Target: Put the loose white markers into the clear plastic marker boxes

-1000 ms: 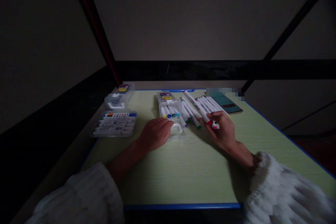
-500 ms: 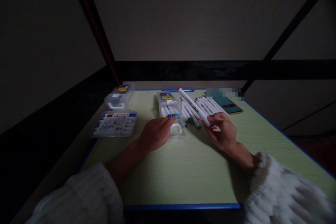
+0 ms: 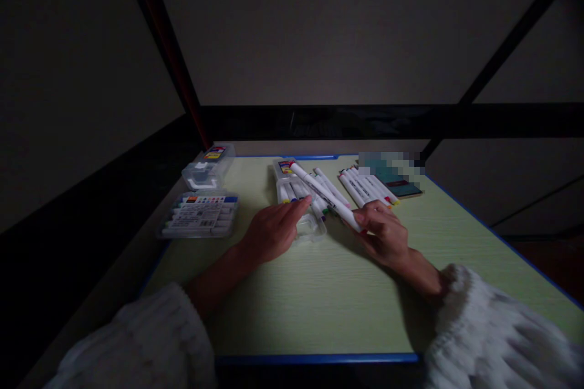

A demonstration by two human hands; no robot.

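Observation:
My right hand (image 3: 383,232) pinches one white marker (image 3: 325,196) by its near end; the pen slants up and left over an open clear marker case (image 3: 296,194). My left hand (image 3: 272,230) rests on the near end of that case, fingers stretched toward the coloured caps inside. Two or three loose markers (image 3: 332,188) lie just right of the case. A row of several more white markers (image 3: 367,187) lies further right on the table.
A pale green table with a blue edge (image 3: 319,357) carries everything. A closed flat marker case (image 3: 201,215) and a small clear box (image 3: 208,166) sit at the left. A dark phone (image 3: 401,186) lies at the back right. Dark metal bars frame the table.
My right hand has lifted one marker out of the right-hand row and swung it left over the open case. My left hand's fingers have stretched out a little toward the case.

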